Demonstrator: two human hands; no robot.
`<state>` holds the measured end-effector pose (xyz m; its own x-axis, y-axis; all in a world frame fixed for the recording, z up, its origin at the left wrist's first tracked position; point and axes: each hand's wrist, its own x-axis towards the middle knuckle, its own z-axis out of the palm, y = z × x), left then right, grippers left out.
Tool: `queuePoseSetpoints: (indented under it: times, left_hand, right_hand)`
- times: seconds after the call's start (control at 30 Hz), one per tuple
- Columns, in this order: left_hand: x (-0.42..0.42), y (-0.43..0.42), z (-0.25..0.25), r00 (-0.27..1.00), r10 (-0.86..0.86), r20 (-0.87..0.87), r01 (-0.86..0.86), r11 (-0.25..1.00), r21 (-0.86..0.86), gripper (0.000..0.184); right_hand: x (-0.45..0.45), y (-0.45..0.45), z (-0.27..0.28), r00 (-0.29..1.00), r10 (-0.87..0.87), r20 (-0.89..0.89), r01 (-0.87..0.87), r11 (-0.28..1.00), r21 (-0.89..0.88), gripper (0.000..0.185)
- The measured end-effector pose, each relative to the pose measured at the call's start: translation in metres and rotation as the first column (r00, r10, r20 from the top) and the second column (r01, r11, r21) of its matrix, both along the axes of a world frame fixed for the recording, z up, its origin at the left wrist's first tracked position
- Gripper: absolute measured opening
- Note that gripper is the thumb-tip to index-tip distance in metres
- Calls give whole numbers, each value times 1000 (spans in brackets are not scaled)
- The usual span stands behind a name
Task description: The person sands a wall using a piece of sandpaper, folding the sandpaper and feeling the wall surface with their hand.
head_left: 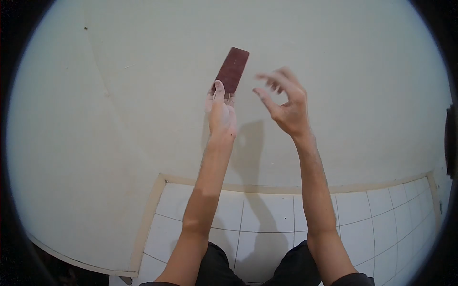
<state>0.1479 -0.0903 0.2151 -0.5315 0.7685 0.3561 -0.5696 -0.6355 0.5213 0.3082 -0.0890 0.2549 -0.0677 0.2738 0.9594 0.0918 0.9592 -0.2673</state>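
A flat dark red rectangular piece (233, 70) is held up in front of the pale wall, tilted slightly to the right at its top. My left hand (221, 107) grips its lower end, thumb on the front face and fingers behind. To the right of the piece, my right hand (288, 102) is raised with thumb and fingers apart and curved, touching nothing. Its fingertips are a little blurred.
Behind the hands stands a pale wall (362, 95) with a beige skirting (281, 189) at its foot. White floor tiles (267, 209) lie below. A dark object (450, 143) shows at the right edge, and dark-clothed legs (298, 267) at the bottom.
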Motion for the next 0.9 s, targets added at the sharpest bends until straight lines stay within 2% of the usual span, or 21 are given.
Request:
queuePoseSetpoints:
  times: [0.1, 0.2, 0.3, 0.4, 0.6, 0.7, 0.8, 0.9]
  left_hand:
    - [-5, -1, -1, 995, 17, 98, -15, 1000, -22, 52]
    - [2, -12, 7, 989, 78, 127, -73, 996, -45, 54]
    - [7, -16, 10, 985, 111, 135, -105, 993, -52, 55]
    - [7, -15, 9, 984, 121, 135, -115, 992, -50, 55]
    - [7, -12, 7, 982, 149, 120, -148, 989, -22, 51]
    - [10, -14, 8, 979, 169, 114, -167, 986, -26, 50]
    - [12, -16, 9, 973, 209, 93, -206, 978, -40, 49]
    - [10, -9, 4, 971, 230, 72, -230, 973, -13, 49]
  right_hand:
    - [-11, -9, -8, 923, 248, 293, -193, 960, -204, 19]
    - [-19, -18, -9, 855, 283, 435, -95, 909, -405, 27]
    - [-20, -14, -15, 793, 290, 536, 7, 875, -484, 39]
    - [-18, -10, -17, 743, 295, 601, 46, 873, -485, 39]
    - [-3, 0, -22, 727, 435, 531, -137, 850, -508, 33]
    - [-4, -2, -19, 736, 348, 581, -30, 874, -485, 30]
    - [-6, -10, -17, 687, 317, 653, 45, 879, -475, 28]
    - [0, -6, -22, 700, 183, 690, 87, 938, -336, 31]
